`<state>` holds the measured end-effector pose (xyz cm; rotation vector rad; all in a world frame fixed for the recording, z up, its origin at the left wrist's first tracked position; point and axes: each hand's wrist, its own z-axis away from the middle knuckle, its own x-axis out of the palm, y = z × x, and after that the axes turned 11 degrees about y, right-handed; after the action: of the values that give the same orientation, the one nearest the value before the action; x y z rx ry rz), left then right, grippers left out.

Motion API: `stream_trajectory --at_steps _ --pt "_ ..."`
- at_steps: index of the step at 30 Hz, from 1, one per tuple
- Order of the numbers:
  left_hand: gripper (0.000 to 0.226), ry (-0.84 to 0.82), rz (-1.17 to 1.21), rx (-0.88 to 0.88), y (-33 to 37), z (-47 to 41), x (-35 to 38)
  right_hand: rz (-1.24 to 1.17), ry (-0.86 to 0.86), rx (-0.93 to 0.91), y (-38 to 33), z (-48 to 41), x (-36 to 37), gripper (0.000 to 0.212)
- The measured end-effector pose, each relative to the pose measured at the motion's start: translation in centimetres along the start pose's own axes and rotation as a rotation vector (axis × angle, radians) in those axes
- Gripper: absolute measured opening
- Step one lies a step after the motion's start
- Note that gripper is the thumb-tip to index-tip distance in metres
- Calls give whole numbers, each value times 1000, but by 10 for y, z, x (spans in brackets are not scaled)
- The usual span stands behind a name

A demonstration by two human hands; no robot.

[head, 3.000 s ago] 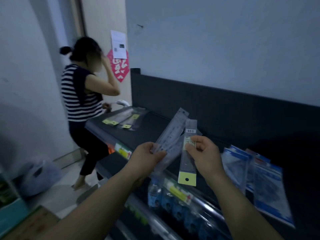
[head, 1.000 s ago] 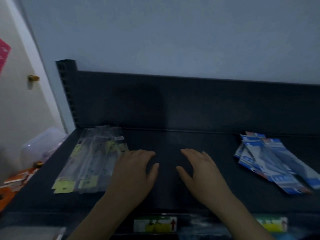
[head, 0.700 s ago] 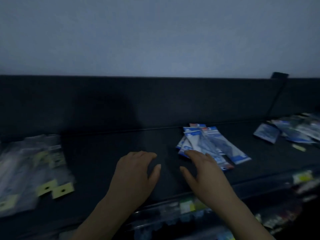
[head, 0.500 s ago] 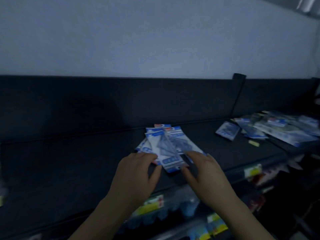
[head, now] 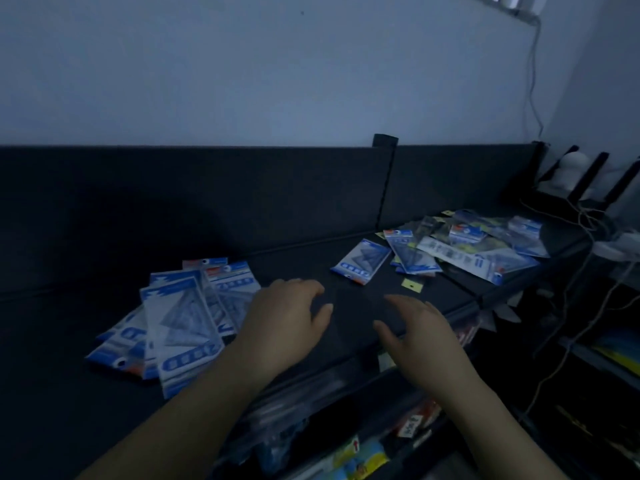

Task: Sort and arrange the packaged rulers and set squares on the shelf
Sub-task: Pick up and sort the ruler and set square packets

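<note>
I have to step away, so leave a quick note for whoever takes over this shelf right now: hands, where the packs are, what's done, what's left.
Left hand and right hand: both open and empty, hovering over the bare middle of the shelf.
Blue set-square packs: gathered in a loose fan beside the left hand, not squared up.
Single blue pack: lying alone farther right.
Mixed pile: unsorted at the shelf's right end.
Left to do: sort the mixed pile, straighten the stacks.
</note>
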<state>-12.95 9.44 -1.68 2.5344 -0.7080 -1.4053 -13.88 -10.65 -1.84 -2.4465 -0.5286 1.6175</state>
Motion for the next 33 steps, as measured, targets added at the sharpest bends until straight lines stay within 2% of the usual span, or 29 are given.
stream_trajectory --at_steps 6,10,15,18,21,26,29,31,33 --pt "27 -117 1 -60 3 -75 46 12 21 107 47 -48 7 49" --pt "25 -222 -13 -137 2 -117 87 24 46 167 81 -81 20 37" --pt "47 -347 -73 -251 4 -151 136 81 54 171 120 -118 40 18" --pt "68 -395 -106 -326 7 -164 160 141 -1 137 138 -140 54 40" --pt "82 -390 -176 -385 11 -174 177 136 -69 105 149 -159 67 46" --pt "84 -344 -118 -489 4 -184 189 105 -91 14 157 -163 80 36" --pt "79 -316 -27 -546 -4 -183 186 38 -66 -39 162 -158 84 33" --pt "71 -302 27 -575 -11 -181 182 -72 34 -70 163 -158 86 24" --pt "59 -273 86 -576 -18 -180 178 -104 107 -3 162 -162 87 27"
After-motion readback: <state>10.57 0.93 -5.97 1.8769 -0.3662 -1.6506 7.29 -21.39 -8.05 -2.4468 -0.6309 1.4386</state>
